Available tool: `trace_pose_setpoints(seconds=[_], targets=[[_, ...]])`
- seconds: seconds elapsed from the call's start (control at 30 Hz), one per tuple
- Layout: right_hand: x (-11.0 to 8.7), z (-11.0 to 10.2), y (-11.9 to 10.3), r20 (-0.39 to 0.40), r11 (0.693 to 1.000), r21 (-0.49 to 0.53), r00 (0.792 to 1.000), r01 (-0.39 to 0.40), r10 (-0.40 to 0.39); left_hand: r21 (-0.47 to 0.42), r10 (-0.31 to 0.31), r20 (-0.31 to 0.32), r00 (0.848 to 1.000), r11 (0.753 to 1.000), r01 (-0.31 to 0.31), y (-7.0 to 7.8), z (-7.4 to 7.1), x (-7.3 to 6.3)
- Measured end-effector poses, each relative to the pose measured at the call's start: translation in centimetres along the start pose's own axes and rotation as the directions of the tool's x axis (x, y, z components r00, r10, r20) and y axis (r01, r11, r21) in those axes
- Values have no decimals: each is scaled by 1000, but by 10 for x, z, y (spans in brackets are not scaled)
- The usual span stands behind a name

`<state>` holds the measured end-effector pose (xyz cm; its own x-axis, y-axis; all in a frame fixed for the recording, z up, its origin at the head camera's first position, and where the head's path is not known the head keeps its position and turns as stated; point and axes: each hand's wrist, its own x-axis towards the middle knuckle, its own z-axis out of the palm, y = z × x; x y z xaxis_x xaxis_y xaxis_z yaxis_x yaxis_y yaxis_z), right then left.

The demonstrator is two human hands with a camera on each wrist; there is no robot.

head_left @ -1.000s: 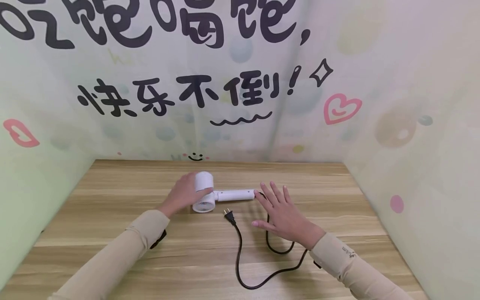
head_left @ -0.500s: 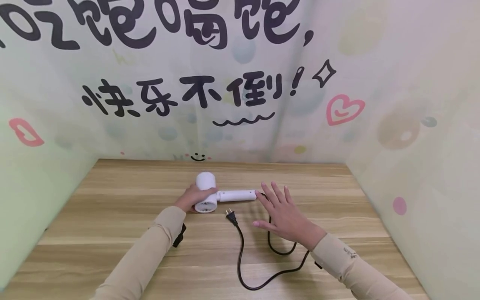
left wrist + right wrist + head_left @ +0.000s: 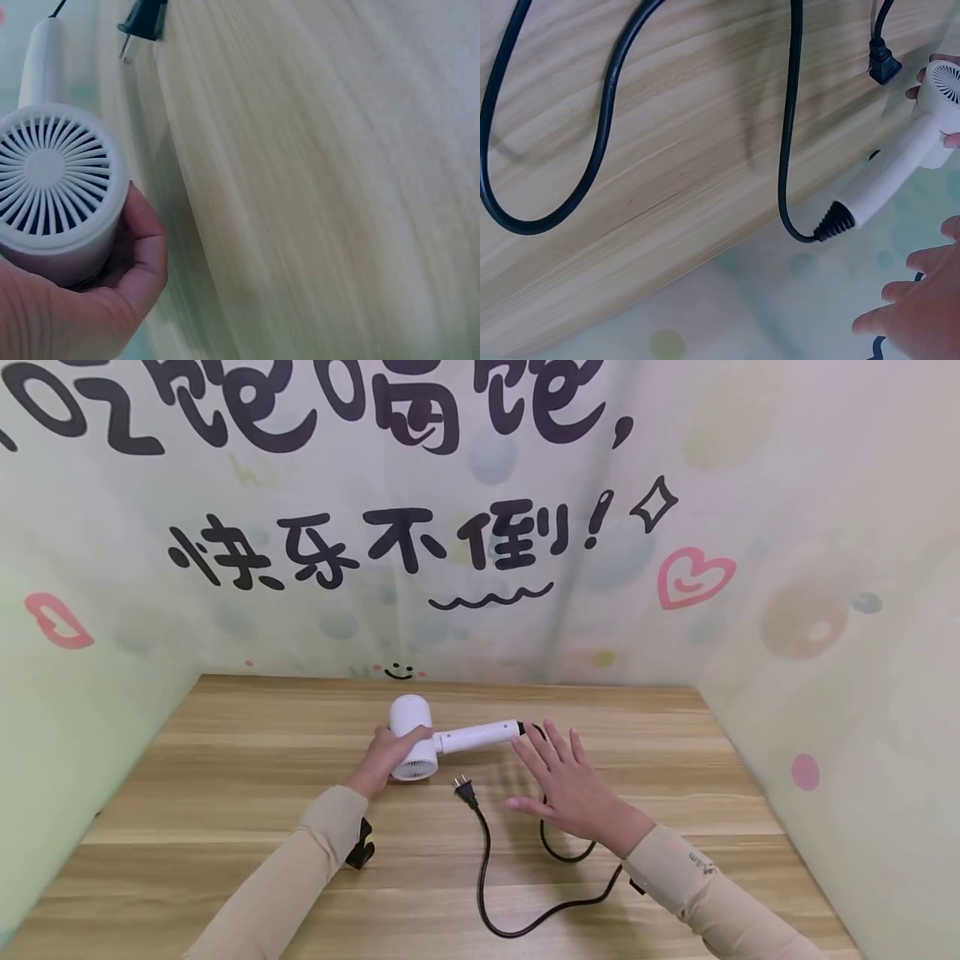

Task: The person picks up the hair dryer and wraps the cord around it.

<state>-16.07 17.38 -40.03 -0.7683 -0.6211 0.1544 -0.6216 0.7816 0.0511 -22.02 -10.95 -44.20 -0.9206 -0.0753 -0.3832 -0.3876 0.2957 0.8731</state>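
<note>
nearest in the head view, two beige sleeves [image 3: 285, 885] come in over the wooden tabletop [image 3: 225, 827], one from the left and one from the right. a black cord [image 3: 480, 868] loops on the wood between them, its low bend closest to the viewer; one end rises to a two-pin plug [image 3: 465, 790] lying flat near the middle of the tabletop, and the other strand passes under the right hand toward the far end of the dryer's handle.

the right hand [image 3: 570, 789] is spread wide with straight fingers, palm down, holding nothing; its fingertips lie just beside the black collar at the handle's end, and contact cannot be told. from the right wrist view the same hand [image 3: 922, 311] shows relaxed fingers apart from the handle.

a little farther and to the left, the left hand [image 3: 390, 758] is wrapped around the round barrel of the white hair dryer [image 3: 420, 743], gripping it. the left wrist view shows the thumb and fingers curled round the barrel just behind the slatted rear grille [image 3: 49, 169]. the handle points right, tilted with its cord end raised.

beyond the tabletop stand pale walls [image 3: 825, 568] printed with black characters, a pink heart [image 3: 693, 575] and dots.
</note>
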Motion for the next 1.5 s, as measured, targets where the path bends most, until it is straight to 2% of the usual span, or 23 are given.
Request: trace_pose_setpoints(seconds=[0.13, 0.3, 0.4, 0.47, 0.57, 0.7, 0.73, 0.8, 0.9, 0.93, 0.97, 1.07, 1.17, 1.27, 1.33, 1.4, 1.5], targets=[[1, -3, -1, 4, 1000, 21, 1000, -10, 10, -120, 11, -2, 1000, 993, -11, 3, -1, -4], [3, -9, 2, 17, 993, 103, 998, -56, 54, -243, 46, -5, 999, 969, -46, 9, -3, -13], [4, -14, 5, 10, 976, 183, 993, -116, 116, -294, 70, 3, 998, 954, -66, 13, -5, -18], [6, -17, 7, -5, 950, 264, 985, -167, 175, -323, 95, 6, 995, 942, -88, 15, -6, -22], [8, -20, 12, -43, 868, 442, 962, -225, 271, -362, 139, 7, 990, 924, -127, 20, -8, -28], [8, -23, 18, -53, 707, 658, 920, -260, 388, -387, 199, -8, 980, 903, -187, 28, -10, -38], [7, -23, 19, -40, 657, 706, 911, -265, 410, -394, 212, -10, 977, 898, -199, 29, -10, -41], [6, -24, 19, -2, 566, 776, 897, -278, 442, -405, 234, -14, 972, 888, -219, 32, -12, -45], [3, -24, 18, 31, 469, 838, 883, -277, 467, -422, 256, -11, 967, 875, -236, 34, -14, -52], [3, -23, 16, 32, 457, 846, 882, -275, 471, -424, 257, -12, 966, 874, -237, 35, -15, -54], [2, -23, 15, 29, 457, 846, 880, -274, 474, -426, 258, -16, 966, 872, -240, 35, -16, -56], [1, -19, 10, 14, 490, 827, 881, -276, 473, -423, 266, -32, 963, 870, -254, 36, -18, -62], [1, -16, 5, 10, 575, 760, 890, -303, 456, -413, 284, -56, 957, 866, -282, 36, -19, -66], [0, -14, 2, 23, 683, 643, 900, -346, 435, -391, 305, -86, 948, 865, -314, 36, -19, -68], [0, -14, 0, 29, 742, 565, 907, -361, 419, -375, 314, -112, 943, 865, -332, 36, -18, -70], [1, -15, -2, 40, 772, 517, 911, -370, 410, -361, 323, -140, 936, 864, -352, 37, -17, -72], [2, -17, -5, 53, 773, 502, 906, -388, 420, -346, 341, -181, 922, 856, -384, 37, -16, -73]])
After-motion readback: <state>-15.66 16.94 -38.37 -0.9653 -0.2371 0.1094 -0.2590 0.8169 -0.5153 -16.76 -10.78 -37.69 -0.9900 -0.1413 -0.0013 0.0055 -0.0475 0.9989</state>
